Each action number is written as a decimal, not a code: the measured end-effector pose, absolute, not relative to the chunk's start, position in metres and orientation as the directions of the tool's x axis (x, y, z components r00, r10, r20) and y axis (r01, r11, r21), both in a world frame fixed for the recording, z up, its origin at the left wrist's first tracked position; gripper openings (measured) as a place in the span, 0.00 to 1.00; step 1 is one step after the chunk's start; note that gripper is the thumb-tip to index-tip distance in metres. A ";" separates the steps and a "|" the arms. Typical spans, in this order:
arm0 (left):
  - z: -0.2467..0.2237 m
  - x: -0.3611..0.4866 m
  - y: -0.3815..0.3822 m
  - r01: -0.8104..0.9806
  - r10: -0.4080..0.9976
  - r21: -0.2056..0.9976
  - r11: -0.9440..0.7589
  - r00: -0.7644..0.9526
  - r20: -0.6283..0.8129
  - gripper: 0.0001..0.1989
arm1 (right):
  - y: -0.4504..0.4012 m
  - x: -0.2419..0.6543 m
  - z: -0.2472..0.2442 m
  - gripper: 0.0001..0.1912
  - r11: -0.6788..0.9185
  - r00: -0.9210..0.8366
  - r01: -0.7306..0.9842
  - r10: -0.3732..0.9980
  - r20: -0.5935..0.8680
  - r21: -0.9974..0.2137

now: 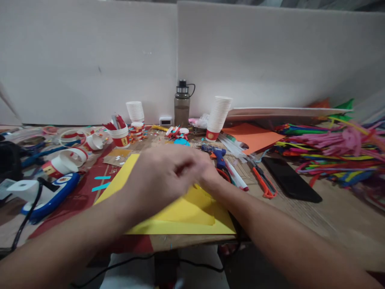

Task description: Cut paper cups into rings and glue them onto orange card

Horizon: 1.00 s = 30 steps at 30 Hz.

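My left hand (164, 172) reaches over sheets of yellow paper (186, 208), its back toward me and slightly smeared by motion. Its thumb and curled fingers come together at my right hand; whatever may be between them is hidden. My right hand (207, 170) lies behind and against it, wrist bent inward, with its fingers covered by the left. Under both hands, a smaller yellow piece lies on top of a larger yellow sheet. Just beyond the right hand rests a blue glue gun (220, 156), beside white marker pens (236, 175).
Right of the paper lie orange-handled scissors (263, 180), a black phone (290, 179) and a heap of pipe cleaners (343, 148). Stacked paper cups (219, 116) and a water bottle (182, 106) stand behind. At left are loose cups (61, 163) and a blue-and-white device (51, 196).
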<state>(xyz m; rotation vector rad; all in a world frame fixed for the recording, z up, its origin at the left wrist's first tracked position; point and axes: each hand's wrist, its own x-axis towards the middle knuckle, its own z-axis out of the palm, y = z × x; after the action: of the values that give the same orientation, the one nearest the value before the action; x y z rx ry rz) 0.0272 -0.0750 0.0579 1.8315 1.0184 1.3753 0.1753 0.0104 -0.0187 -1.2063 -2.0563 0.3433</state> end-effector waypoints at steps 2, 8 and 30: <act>0.042 0.009 -0.044 0.257 0.888 0.857 -0.446 0.012 0.459 0.16 | 0.011 0.179 -0.015 0.14 0.517 -0.245 0.649 0.836 0.491 -0.557; -0.019 -0.016 0.009 -0.099 1.000 0.995 -0.002 0.009 0.003 0.20 | 0.015 0.182 -0.011 0.15 0.569 -0.182 0.659 0.755 0.630 -0.491; -0.029 0.001 -0.002 -0.213 0.985 0.976 0.042 0.171 -0.005 0.14 | -0.001 0.182 0.006 0.11 0.749 -0.078 0.319 0.632 0.771 -0.581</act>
<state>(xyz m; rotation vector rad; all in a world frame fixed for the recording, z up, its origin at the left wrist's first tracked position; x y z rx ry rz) 0.0010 -0.0018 -0.0292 1.1078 0.9388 1.1625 0.1822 -0.0006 0.0059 -0.7650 -1.6785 0.3064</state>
